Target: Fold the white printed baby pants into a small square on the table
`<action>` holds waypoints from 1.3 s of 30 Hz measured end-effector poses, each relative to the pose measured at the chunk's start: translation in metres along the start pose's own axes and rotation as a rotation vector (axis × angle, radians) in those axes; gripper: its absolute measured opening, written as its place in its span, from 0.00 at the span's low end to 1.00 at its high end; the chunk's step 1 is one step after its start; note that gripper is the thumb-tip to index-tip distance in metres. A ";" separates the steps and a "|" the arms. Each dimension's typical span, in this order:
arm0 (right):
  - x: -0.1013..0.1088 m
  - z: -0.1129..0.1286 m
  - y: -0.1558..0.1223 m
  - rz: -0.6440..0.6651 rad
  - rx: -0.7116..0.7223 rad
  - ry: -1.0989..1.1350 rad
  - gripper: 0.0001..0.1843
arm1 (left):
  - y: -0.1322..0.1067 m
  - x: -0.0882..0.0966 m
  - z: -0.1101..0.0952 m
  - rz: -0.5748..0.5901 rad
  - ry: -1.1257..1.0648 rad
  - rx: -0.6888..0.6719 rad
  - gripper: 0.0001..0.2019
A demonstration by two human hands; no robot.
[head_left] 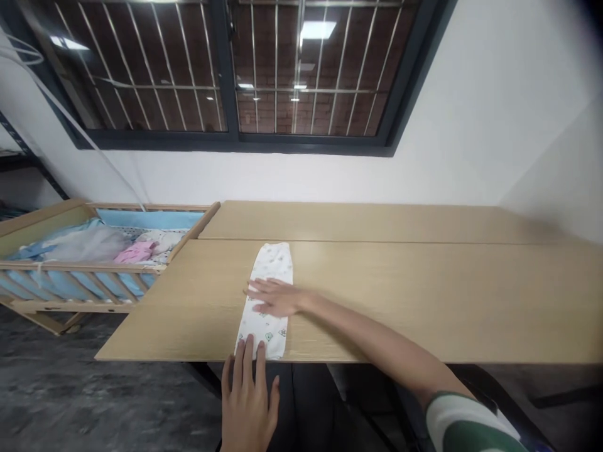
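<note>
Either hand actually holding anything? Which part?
Nothing gripped: the right hand lies flat on the middle of the folded cloth; the left hand touches its near end with its fingertips.

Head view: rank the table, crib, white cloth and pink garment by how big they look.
1. table
2. crib, partly cut off at the left edge
3. white cloth
4. pink garment, farther away, clearly smallest

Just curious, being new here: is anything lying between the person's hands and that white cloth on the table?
Nothing visible does. The right hand lies flat on the middle of the white cloth, and the left hand touches its near end with its fingertips, at the table edge.
</note>
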State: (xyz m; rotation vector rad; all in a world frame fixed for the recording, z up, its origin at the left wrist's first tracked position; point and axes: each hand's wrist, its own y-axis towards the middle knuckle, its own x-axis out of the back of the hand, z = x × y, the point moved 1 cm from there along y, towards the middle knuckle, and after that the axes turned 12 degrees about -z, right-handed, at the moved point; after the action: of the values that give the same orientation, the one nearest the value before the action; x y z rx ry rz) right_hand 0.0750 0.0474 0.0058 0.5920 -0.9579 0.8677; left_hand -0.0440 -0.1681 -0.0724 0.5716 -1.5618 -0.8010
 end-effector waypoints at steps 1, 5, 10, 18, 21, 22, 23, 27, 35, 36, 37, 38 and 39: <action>0.003 -0.016 0.011 -0.018 -0.034 -0.028 0.40 | 0.001 0.001 -0.001 -0.001 0.008 0.002 0.37; 0.017 -0.077 0.051 -0.138 -0.197 -0.157 0.39 | 0.002 0.005 -0.005 0.009 0.027 0.015 0.37; 0.035 -0.123 0.073 -0.210 -0.260 -0.243 0.36 | 0.002 0.007 -0.005 0.027 0.020 0.043 0.35; 0.052 -0.109 0.056 -0.296 -0.223 -0.389 0.34 | 0.006 0.009 -0.012 0.053 0.004 -0.004 0.24; 0.048 -0.074 0.029 -0.403 -0.135 -0.423 0.33 | 0.008 0.010 -0.007 0.027 -0.062 -0.002 0.20; 0.046 -0.059 0.016 -0.443 -0.117 -0.407 0.32 | 0.009 0.010 -0.003 0.019 -0.100 0.009 0.19; 0.044 -0.043 0.002 -0.474 -0.109 -0.371 0.30 | 0.011 0.011 0.003 0.016 -0.144 0.019 0.18; 0.031 0.027 -0.063 -0.433 -0.078 -0.121 0.25 | 0.019 0.009 0.035 0.053 -0.306 0.008 0.14; -0.022 0.089 -0.143 -0.328 -0.005 -0.252 0.17 | 0.028 0.015 0.058 0.059 -0.423 -0.099 0.16; -0.024 0.092 -0.145 -0.343 -0.009 -0.268 0.15 | 0.030 0.018 0.056 0.058 -0.441 -0.092 0.15; -0.023 0.095 -0.147 -0.355 -0.018 -0.259 0.16 | 0.032 0.020 0.053 0.058 -0.465 -0.078 0.13; -0.019 0.099 -0.149 -0.366 -0.032 -0.230 0.16 | 0.035 0.023 0.051 0.055 -0.496 -0.060 0.12; -0.012 0.104 -0.150 -0.380 -0.053 -0.185 0.15 | 0.039 0.026 0.050 0.047 -0.529 -0.040 0.11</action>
State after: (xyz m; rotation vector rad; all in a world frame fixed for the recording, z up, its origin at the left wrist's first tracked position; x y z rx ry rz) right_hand 0.1509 -0.1168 0.0341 0.7876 -0.9900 0.4533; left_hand -0.0941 -0.1544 -0.0273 0.3014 -2.0249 -0.9971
